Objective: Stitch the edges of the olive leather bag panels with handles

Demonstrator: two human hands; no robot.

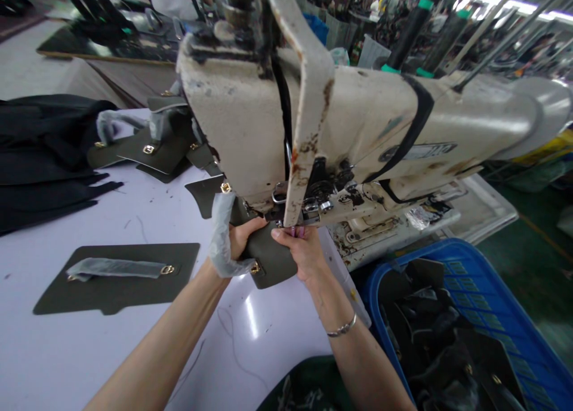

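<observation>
Both my hands hold a dark olive bag panel (274, 259) under the head of a sewing machine (237, 113). My left hand (244, 235) grips the panel's left side, its thumb close to the presser foot. A plastic-wrapped handle (220, 235) with gold-coloured fittings arches from the panel over that hand. On the right side, my right hand (307, 253) has its thumb on top of the panel and the fingers partly hidden. Something pink shows at those fingers, too small to name. The needle area is mostly hidden by the machine's guard bar.
A similar panel with a wrapped handle (115, 280) lies flat on the white table (147, 363). Several more panels (165, 142) are piled behind, beside black material (45, 154). At right stands a blue basket (474, 274) holding dark pieces. Thread spools (409, 35) rise behind the machine.
</observation>
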